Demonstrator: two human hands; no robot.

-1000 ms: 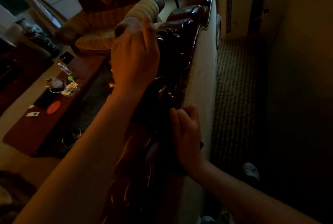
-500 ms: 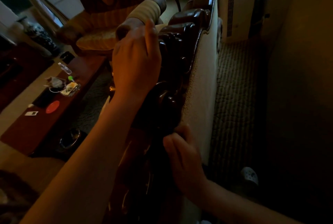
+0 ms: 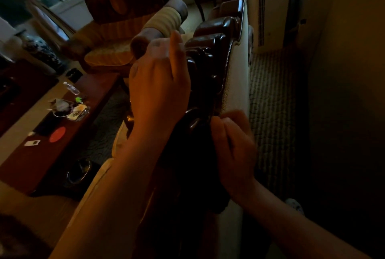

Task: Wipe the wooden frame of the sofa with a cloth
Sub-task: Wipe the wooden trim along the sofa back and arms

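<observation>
Wiping is creeping further along the carved top rail.

Nearest me, the right hand point(image 3: 233, 146) is sliding up the wooden frame point(image 3: 210, 54) from where it was a second ago, fingers curled onto what is probably a dark cloth point(image 3: 193, 167), hard to make out in this gloom, so the stretch behind looks covered. Beyond it, the left hand point(image 3: 158, 92) is staying braced on the rail's crest, fingers loosely bent, while the far end is waiting.

There is one view, from the person's head. It looks forward and down, very close above the right hand point(image 3: 233, 146) gripping the dark cloth point(image 3: 200, 175), the left hand point(image 3: 158, 84) just beyond.
</observation>
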